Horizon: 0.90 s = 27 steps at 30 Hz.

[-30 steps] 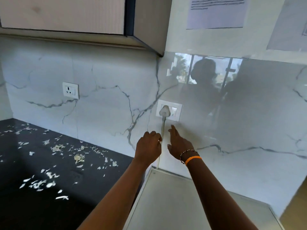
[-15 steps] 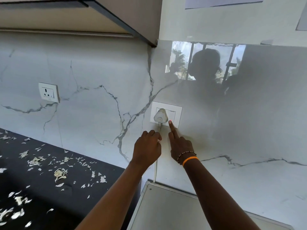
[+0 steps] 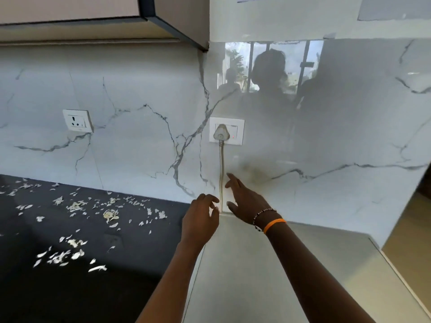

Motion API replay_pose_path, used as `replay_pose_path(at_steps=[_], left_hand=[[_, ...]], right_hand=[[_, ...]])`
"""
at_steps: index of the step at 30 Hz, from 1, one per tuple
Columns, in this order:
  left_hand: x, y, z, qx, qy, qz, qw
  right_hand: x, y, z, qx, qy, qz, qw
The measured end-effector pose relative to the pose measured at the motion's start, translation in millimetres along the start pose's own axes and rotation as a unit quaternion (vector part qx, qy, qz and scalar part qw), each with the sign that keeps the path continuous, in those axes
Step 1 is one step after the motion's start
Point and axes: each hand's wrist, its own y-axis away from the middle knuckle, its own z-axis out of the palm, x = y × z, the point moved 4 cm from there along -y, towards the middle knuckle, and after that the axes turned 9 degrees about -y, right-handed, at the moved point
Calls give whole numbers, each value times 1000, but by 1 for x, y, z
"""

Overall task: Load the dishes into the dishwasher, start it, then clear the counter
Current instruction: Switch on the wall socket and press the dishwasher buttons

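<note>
A white wall socket (image 3: pixel 238 127) on the marble backsplash has a white plug (image 3: pixel 220 134) in it, and a small red light shows on its switch. A pale cord (image 3: pixel 221 169) hangs straight down from the plug. My right hand (image 3: pixel 247 201), with an orange band and beads at the wrist, is below the socket with fingers spread, empty. My left hand (image 3: pixel 200 217) hovers just left of the cord with fingers loosely curled, holding nothing. The grey flat top of an appliance (image 3: pixel 279 276) lies under both arms.
The black counter (image 3: pixel 46 287) at left is strewn with several pale peel scraps (image 3: pixel 109 214). A second, empty socket (image 3: pixel 77 121) sits further left on the wall. An upper cabinet (image 3: pixel 163 17) overhangs at top.
My right hand has dropped from the socket switch, where its forefinger was pressing. My left hand has also come down and loosened. A red light now shows on the socket.
</note>
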Motion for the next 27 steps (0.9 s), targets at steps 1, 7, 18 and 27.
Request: replay_pose_path(at_steps=[1,7,18,27], left_hand=[[-3,16,-2,-9,15,-1,1000],[-23,128,-9,-105,31,-12,994],[-56,338,-52,-214,-14,3,977],[-66,438,-73,-262,-48,1,964]], right_hand=[[-5,16,9,-8,-7,-4,1000],[-31,134,84,-55,-85,36,994],[-90,322,194,-121,-60,122,983],[-113,391,222,-118,72,140,980]])
